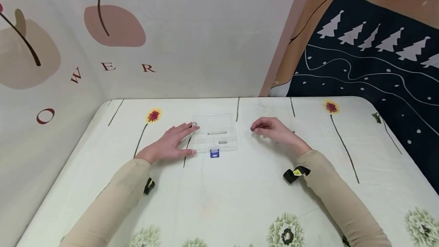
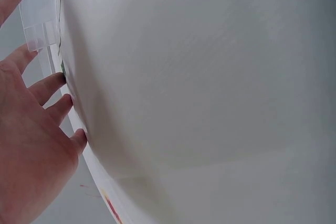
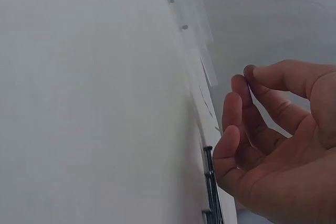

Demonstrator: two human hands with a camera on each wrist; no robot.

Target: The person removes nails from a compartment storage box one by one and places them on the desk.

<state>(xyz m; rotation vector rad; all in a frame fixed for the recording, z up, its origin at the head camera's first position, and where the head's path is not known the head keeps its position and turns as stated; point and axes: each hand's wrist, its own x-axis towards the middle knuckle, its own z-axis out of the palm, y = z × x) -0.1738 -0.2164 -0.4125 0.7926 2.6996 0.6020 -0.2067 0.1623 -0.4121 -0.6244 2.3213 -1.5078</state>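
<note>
A clear plastic compartment box point(image 1: 232, 145) lies on the table with a blue tag point(image 1: 214, 153) at its front edge. Inside it are a long silver metal piece point(image 1: 217, 133) and a shorter one point(image 1: 223, 142). My left hand point(image 1: 173, 141) rests at the box's left side, fingers spread and fairly straight, thumb by the front corner. To the right of the box, my right hand point(image 1: 274, 130) has thumb and index fingertip pressed together, other fingers curled. A small dark spot shows at that pinch; I cannot tell what the piece is.
Long dark screw-like pieces point(image 3: 211, 182) lie on the table beneath my right hand, mostly hidden by it in the head view. The pale table cloth point(image 1: 219, 201) carries printed flowers. A printed wall sheet point(image 1: 205, 48) hangs behind the table's far edge.
</note>
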